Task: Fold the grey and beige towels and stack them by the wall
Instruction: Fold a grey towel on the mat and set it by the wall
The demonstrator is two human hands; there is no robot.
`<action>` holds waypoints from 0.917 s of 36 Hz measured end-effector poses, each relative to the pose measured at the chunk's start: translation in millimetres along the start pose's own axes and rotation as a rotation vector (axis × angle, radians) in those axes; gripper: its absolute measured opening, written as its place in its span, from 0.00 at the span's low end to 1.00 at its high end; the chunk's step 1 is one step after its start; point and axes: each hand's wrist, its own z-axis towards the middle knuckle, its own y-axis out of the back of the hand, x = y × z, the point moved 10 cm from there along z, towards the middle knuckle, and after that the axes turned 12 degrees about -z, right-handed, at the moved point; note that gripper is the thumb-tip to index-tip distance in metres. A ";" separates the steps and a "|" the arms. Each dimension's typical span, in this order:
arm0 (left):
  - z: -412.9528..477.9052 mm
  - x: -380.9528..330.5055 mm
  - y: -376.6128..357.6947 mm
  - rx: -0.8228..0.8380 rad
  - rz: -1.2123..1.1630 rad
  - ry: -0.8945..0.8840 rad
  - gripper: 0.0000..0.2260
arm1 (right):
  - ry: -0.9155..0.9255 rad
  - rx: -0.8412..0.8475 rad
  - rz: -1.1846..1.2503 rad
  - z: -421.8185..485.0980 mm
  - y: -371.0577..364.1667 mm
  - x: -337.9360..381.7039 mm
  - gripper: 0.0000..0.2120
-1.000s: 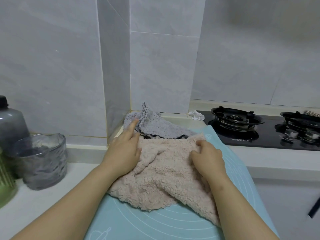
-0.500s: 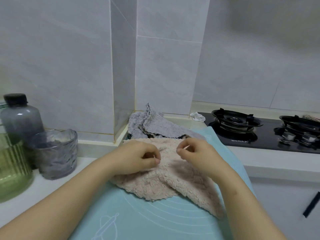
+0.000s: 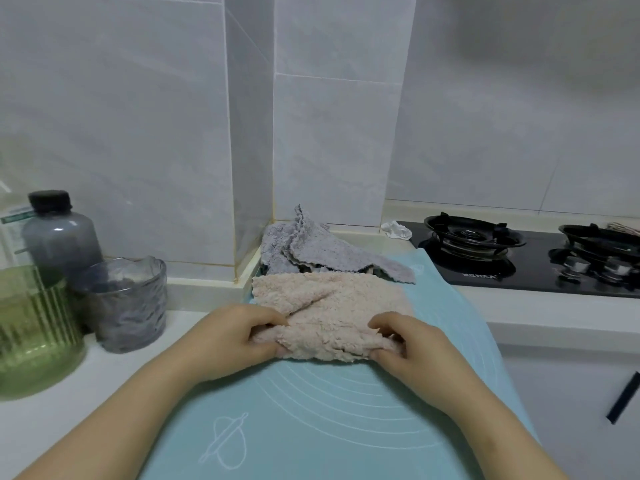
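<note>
**Status.** The beige towel [image 3: 332, 306] lies on the teal baking mat [image 3: 329, 410], towards the mat's far edge. One layer is turned diagonally across it. The left hand [image 3: 239, 336] and right hand [image 3: 405, 344] are apart, each with fingers curled round the towel's near edge, one at each end of that edge.

The grey towel [image 3: 311, 251] lies rumpled at the far left corner of the mat, in the angle of the tiled wall [image 3: 329, 150]. One corner stands up against the tiles and its near edge touches the beige towel.

**Progress (judgement).**
- Beige towel: first fold in hand, not yet squared.
- Grey towel: appears not yet folded, though already at the wall.
- Stack: not formed.

Most of the task is left.

**Markings.**
- Mat: printed concentric arcs and a rolling-pin outline near its near edge, with no legible words.
- Gas hob [image 3: 519, 265], at the right end of the tabletop [image 3: 69, 393]: a short white inscription on the front strip, too small to read.
- Dark-capped bottle [image 3: 59, 237], at the left edge of the tabletop: a label is partly visible beside it, and its text is illegible.
</note>
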 end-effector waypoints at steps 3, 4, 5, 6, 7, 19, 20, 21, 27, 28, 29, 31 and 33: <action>1.2 3.7 13.3 -0.124 -0.073 -0.019 0.15 | -0.026 -0.128 0.050 -0.4 11.2 -8.5 0.13; 1.7 4.2 16.4 -0.158 -0.088 -0.020 0.15 | -0.056 -0.176 0.084 -1.0 15.3 -13.4 0.15; 2.3 5.2 19.0 -0.189 -0.098 -0.016 0.15 | -0.077 -0.229 0.097 -1.9 20.0 -17.6 0.16; 2.6 7.5 20.6 -0.213 -0.105 -0.004 0.16 | -0.084 -0.283 0.083 -2.7 24.8 -20.0 0.19; 2.7 8.9 22.3 -0.234 -0.106 0.005 0.17 | -0.077 -0.316 0.044 -2.8 28.0 -19.8 0.21; -0.3 9.3 28.9 -0.330 -0.133 0.037 0.14 | -0.089 0.021 -0.287 2.1 -7.4 -11.8 0.25; -1.5 8.9 30.7 -0.351 -0.154 0.040 0.14 | -0.077 -0.011 -0.281 2.1 -4.6 -11.3 0.21; -2.6 9.3 32.4 -0.372 -0.182 0.048 0.13 | -0.074 -0.046 -0.274 1.9 -1.0 -11.9 0.18; -5.7 12.1 35.9 -0.399 -0.469 0.069 0.10 | -0.144 -0.234 0.069 -0.1 20.4 -23.7 0.07; -5.9 12.3 37.0 -0.393 -0.531 0.070 0.10 | -0.171 -0.254 0.164 -1.0 22.9 -27.1 0.07; -5.9 12.9 37.3 -0.381 -0.598 0.077 0.10 | -0.189 -0.276 0.256 -1.9 25.5 -29.9 0.07; -4.6 13.0 35.6 -0.337 -0.718 0.087 0.11 | -0.195 -0.302 0.423 -3.2 29.7 -32.3 0.08; -3.2 12.0 31.7 -0.278 -0.799 0.089 0.14 | -0.185 -0.305 0.560 -3.8 33.0 -32.7 0.08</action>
